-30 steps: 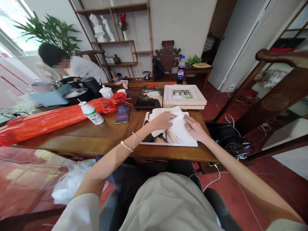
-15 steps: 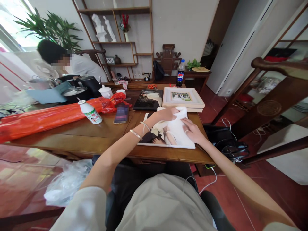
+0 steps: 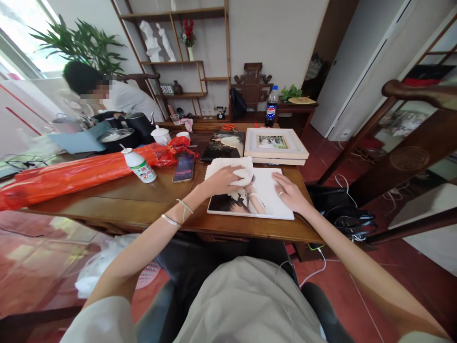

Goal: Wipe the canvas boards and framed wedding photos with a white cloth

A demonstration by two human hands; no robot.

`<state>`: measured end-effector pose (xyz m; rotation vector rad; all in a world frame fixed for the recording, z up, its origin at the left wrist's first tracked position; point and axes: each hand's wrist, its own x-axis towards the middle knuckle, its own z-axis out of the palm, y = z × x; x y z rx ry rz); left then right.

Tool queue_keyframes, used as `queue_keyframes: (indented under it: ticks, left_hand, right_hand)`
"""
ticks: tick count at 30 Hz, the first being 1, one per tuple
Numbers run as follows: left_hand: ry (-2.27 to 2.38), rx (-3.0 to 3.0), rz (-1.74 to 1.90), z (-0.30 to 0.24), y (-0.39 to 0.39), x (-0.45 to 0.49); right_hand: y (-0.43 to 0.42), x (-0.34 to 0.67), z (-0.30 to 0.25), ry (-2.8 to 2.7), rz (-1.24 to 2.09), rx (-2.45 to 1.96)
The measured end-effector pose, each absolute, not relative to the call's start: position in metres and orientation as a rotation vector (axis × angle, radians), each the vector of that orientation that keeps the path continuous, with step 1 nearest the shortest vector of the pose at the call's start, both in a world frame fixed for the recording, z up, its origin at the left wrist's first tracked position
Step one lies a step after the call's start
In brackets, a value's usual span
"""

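A white-edged photo panel (image 3: 271, 195) with a picture of a person on it lies flat near the table's front edge. My left hand (image 3: 225, 179) presses a white cloth (image 3: 219, 164) onto its upper left part, fingers closed over the cloth. The cloth spreads past the panel's far left edge and hides that corner. On the panel's right side rests my right hand (image 3: 288, 191), fingers stretched out flat and nothing in them.
Behind the panel lie a dark photo panel (image 3: 224, 145) and a pale framed picture (image 3: 302, 148), with a cola bottle (image 3: 271, 112) beyond. Left are a phone (image 3: 183, 169), a white drink bottle (image 3: 139, 166) and a long orange-wrapped bundle (image 3: 82, 174). A person (image 3: 132, 97) sits across, far left.
My left hand has swept the cloth leftward, from the panel's far right part to its upper left. My right hand stays on the panel's right side. The view has shifted slightly.
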<state>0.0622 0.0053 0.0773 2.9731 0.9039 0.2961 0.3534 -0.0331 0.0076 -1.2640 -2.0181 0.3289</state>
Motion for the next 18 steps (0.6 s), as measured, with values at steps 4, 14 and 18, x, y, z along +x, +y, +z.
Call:
queue_keyframes:
  ticks: [4,14,18]
  left_hand:
    - [0.961,2.996,0.226,0.071,-0.006,0.064]
    - [0.844,3.091,0.078,0.079,-0.114,0.062]
    - [0.898,3.026,0.136,0.077,-0.079,0.049]
  right_hand:
    - [-0.034,0.353,0.009,-2.018,0.335,-1.269]
    - [-0.035,0.355,0.009,-2.021,0.34,-1.295]
    - [-0.035,0.354,0.01,-2.012,0.355,-1.301]
